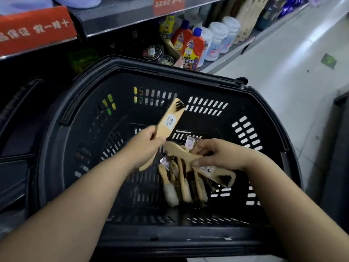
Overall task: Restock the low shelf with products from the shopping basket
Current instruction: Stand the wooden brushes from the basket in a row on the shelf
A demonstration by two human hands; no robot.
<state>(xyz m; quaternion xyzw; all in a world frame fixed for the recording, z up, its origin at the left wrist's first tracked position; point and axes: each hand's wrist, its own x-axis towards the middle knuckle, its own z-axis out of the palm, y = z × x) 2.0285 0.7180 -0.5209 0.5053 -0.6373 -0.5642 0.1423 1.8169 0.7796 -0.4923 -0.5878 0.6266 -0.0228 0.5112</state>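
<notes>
A black shopping basket (264, 103) is seen from above, filling the middle of the view, with its perforated walls and floor exposed. Over its interior, a wooden brush with black bristles (171, 118) is gripped by the left hand (149, 141): the fingers are curled round the lower part of the wooden back, and the bristled end is tilted up and away toward the far wall of the basket. A white label is stuck on its wooden back. Just beside it, a second wooden brush (217, 173) is held by the right hand (221, 154), with the thumb pressed on its near side and the fingers wrapped over the top; its handle is pointed toward the left hand and its dark bristled head is turned toward the near right. Whether the two brushes touch cannot be told. Beneath both hands, a pile of wooden-handled brushes (183, 184) is left lying on the basket floor, one of them with white bristles. Behind the basket, the low shelf (229, 56) is stocked with red bottles with blue caps (195, 48), white tubs (217, 41) and round tins (153, 52). A red sign (34, 29) is fixed to the shelf edge above at the left, and a pale floor (283, 82) is seen at the right.
</notes>
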